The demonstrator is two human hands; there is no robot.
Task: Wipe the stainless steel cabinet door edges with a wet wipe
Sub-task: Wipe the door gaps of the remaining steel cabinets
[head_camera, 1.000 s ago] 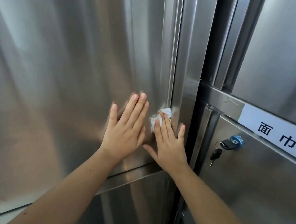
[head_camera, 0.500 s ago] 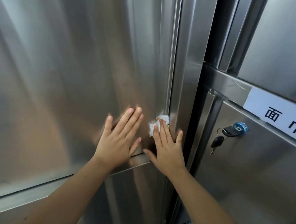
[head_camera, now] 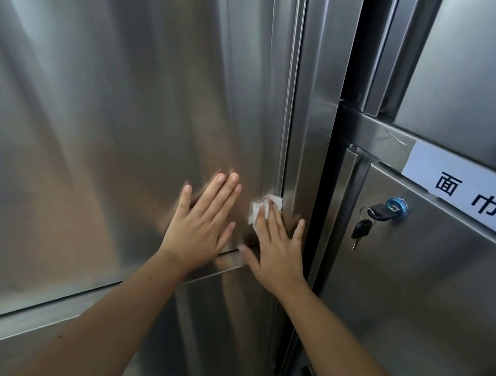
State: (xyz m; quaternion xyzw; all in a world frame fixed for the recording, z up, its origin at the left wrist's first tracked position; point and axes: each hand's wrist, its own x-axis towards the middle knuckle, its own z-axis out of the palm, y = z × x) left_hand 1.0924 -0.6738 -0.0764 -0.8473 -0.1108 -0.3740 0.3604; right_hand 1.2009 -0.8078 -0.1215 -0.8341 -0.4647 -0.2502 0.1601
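right hand point(head_camera: 277, 248), straight fingers point(head_camera: 269, 221) pressing wet wipe point(head_camera: 257, 212) on cabinet door point(head_camera: 111, 114) edge, left hand point(head_camera: 200, 228) flat alongside

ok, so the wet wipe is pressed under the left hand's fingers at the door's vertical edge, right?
Not quite. The head view shows the wet wipe pressed under the right hand, beneath its fingers, at the door's vertical edge. The left hand lies flat on the door panel, with no wipe.
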